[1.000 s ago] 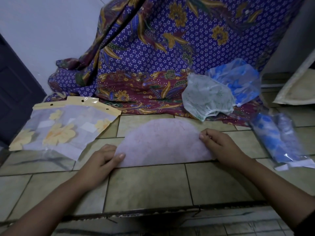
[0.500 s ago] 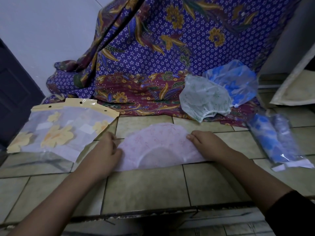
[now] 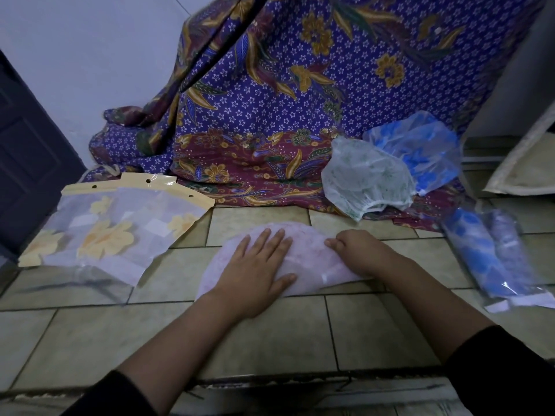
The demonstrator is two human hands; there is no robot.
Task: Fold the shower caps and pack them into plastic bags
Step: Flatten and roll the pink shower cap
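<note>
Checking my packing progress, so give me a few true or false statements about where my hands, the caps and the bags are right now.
The left hand lies flat on the pink shower cap. True.
The green-print cap is already bagged. False: it lies loose on the patterned cloth.
Bagged blue caps lie at the right. True.
The yellow-flowered bags lie at the far right. False: they lie at the left.

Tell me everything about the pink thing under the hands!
It is a pale pink shower cap, thin filmy plastic by its look, folded flat into a half-round shape with its straight edge toward the person. It lies on the tiled surface. The left hand presses flat on its left half, fingers straight. The right hand seems to pinch its right edge with curled fingers. Nothing else touches it.
</note>
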